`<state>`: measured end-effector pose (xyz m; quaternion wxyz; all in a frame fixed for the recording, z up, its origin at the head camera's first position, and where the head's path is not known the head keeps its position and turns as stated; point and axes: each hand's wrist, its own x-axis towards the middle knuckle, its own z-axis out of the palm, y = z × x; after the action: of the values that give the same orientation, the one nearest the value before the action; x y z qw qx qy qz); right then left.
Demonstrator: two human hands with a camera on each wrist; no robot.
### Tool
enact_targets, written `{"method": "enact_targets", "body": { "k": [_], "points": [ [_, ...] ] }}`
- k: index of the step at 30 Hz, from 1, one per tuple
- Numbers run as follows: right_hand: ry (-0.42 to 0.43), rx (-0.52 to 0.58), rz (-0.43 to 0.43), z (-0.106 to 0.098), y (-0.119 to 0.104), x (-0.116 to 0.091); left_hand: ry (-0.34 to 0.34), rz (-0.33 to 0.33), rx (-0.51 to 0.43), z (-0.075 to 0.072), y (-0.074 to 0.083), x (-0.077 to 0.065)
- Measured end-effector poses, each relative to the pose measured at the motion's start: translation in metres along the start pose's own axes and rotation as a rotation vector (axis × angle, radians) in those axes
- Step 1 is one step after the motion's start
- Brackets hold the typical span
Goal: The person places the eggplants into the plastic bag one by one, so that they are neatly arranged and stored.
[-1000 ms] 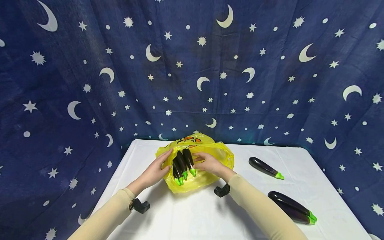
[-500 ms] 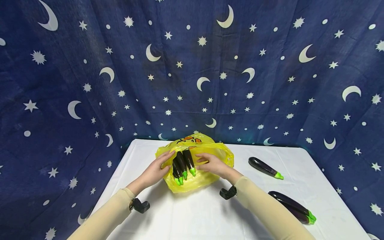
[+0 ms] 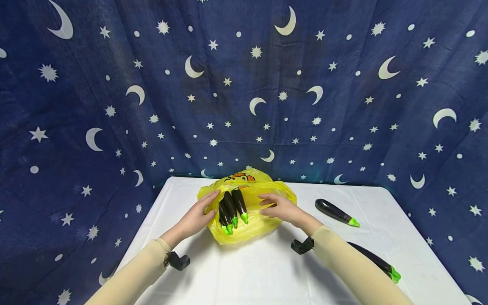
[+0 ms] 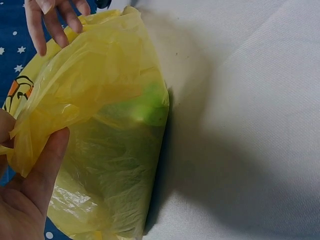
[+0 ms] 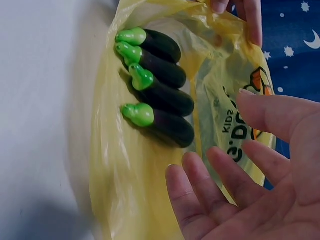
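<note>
A yellow plastic bag (image 3: 253, 233) with a printed picture lies on its side on the white table, its mouth facing me. Several dark purple eggplants (image 5: 167, 97) with bright green caps lie in a row inside it. My left hand (image 3: 195, 218) is at the left of the mouth; in the left wrist view its thumb and fingers pinch the bag's rim. With nothing in it, my right hand (image 3: 282, 209) hovers before the right part of the mouth. Its fingers are apart and slightly bent, away from the eggplants in the bag.
To the right of the bag, a single eggplant (image 3: 335, 212) lies on the white table (image 3: 244, 277). Nearer me, more eggplants (image 3: 377, 259) lie side by side, partly covered by my right sleeve (image 3: 350, 262). A blue moon-and-star curtain (image 3: 244, 118) hangs behind the table.
My right hand has drawn back to the right, from beside the rightmost eggplant in the bag. My left hand stays at the rim, and the bag hardly moves.
</note>
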<state>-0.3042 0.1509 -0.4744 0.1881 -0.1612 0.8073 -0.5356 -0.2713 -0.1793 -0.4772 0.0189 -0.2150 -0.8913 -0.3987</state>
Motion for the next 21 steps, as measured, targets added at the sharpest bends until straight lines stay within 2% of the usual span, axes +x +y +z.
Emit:
{"method": "enact_targets", "body": {
  "k": [21],
  "points": [
    [0.044,-0.022,-0.017,-0.042,0.007,-0.034,-0.005,0.000,-0.003,0.001,-0.002,0.000]
  ]
}}
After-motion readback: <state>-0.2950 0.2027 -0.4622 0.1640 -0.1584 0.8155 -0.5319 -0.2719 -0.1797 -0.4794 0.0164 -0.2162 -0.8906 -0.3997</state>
